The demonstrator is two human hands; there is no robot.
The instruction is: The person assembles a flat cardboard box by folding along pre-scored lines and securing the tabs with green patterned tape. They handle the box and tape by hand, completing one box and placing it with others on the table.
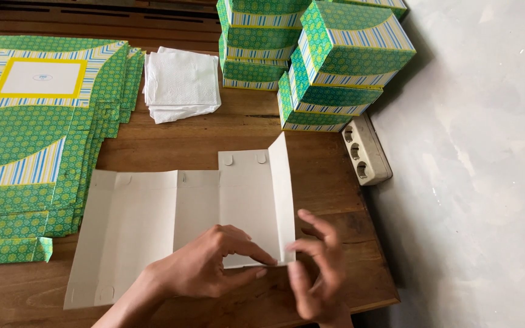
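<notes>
Head view: flat carton blank being handled at the desk's front edge.
Stack of green flat cartons (37, 140) along left edge; white carton blank (171, 225) lies plain side up; left hand (205, 267) pinches its near flap; right hand (317, 273) touches the flap corner, fingers spread; assembled green boxes (323, 61) at back right.

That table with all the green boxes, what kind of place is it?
Probably a small home workshop where cardboard boxes get folded by hand. A pile of flat green box sheets lies beside stacked finished boxes, and both hands bend a white flat box blank on the wooden table.
</notes>
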